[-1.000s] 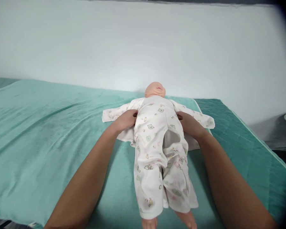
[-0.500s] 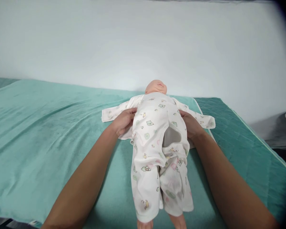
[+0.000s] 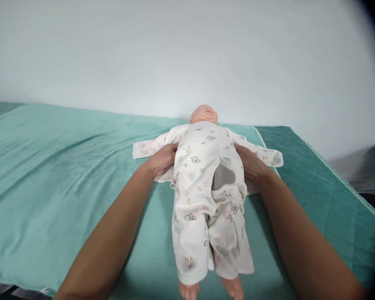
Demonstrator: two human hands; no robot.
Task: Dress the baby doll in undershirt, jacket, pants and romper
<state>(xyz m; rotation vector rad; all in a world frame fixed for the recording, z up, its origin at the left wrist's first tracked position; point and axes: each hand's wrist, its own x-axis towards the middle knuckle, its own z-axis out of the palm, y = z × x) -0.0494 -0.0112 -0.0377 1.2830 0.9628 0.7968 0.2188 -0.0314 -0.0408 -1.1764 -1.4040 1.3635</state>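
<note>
A baby doll lies on its back on a teal blanket, head away from me. It wears a white romper printed with small animals, sleeves spread out to both sides, bare feet showing at the bottom. My left hand grips the doll's left side at the torso, fingers curled under the cloth. On the opposite side, my right hand holds the torso the same way. A gap in the romper's front shows grey underneath.
The teal blanket covers a wide bed or table that runs far to the left. A darker quilted teal cover lies on the right. A white wall stands behind. The floor drops away at the right edge.
Both hands have slid the doll a little toward me and lifted its torso slightly. The feet now show more fully at the bottom edge.
</note>
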